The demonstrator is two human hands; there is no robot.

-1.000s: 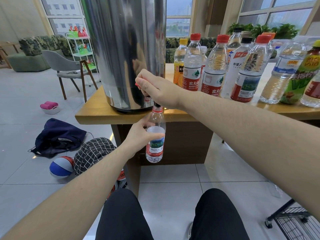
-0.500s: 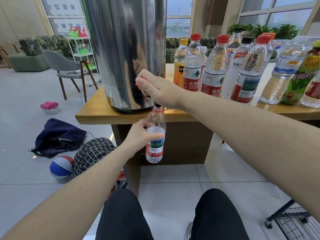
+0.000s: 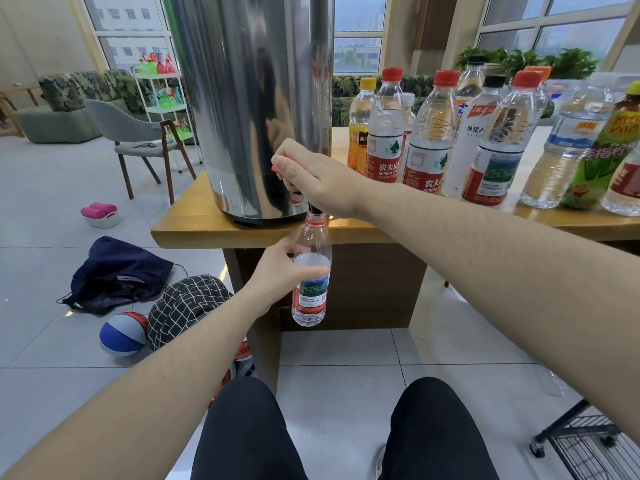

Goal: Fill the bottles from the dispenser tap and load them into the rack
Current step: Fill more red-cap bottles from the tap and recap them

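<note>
A tall steel dispenser [image 3: 252,105] stands at the left end of the wooden table [image 3: 194,233]. My right hand [image 3: 318,181] grips its red tap lever, which is mostly hidden under my fingers. Below the black spout, my left hand [image 3: 280,275] holds a small clear bottle [image 3: 310,299] with a red neck ring and a green and red label. The bottle is upright with its mouth at the spout, and water stands up to its shoulder. Several capped bottles [image 3: 429,140] stand in a row on the table to the right.
A black wire rack on wheels [image 3: 588,445] shows at the bottom right corner. On the floor to the left lie a dark bag [image 3: 117,271], a checked bag [image 3: 187,306] and a ball [image 3: 121,334]. My knees [image 3: 249,431] are below the table edge.
Both hands have stayed where they were. The water level in the bottle has risen a little.
</note>
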